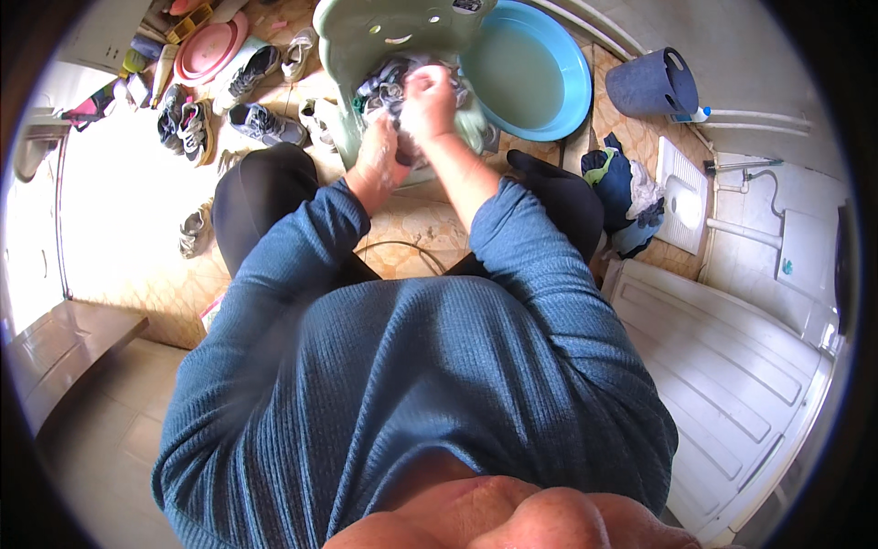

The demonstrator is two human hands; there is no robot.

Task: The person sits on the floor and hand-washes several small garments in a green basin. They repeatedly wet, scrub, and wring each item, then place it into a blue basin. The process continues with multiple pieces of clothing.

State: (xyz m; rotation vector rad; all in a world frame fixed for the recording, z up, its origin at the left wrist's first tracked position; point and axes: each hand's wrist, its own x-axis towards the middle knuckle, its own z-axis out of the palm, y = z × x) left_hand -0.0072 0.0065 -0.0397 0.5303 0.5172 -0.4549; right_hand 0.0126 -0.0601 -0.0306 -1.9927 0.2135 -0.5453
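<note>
Wet, bunched cloth (391, 92) lies in a pale green plastic tub (336, 48) in front of me. My left hand (379, 154), wet with suds, grips a part of the cloth at the tub's near side. Over the cloth, my right hand (429, 103) is blurred and closed on a fold of it. Which garment each hand holds I cannot tell. Touching the tub on its right is a round blue basin (583, 75) of cloudy water.
Several shoes (264, 123) and a pink basin (209, 48) stand to the left. On the right are a dark bucket (645, 82), a heap of clothes (621, 185), a squat toilet (682, 195) and a white ridged panel (706, 357). A hose (405, 243) lies between my feet.
</note>
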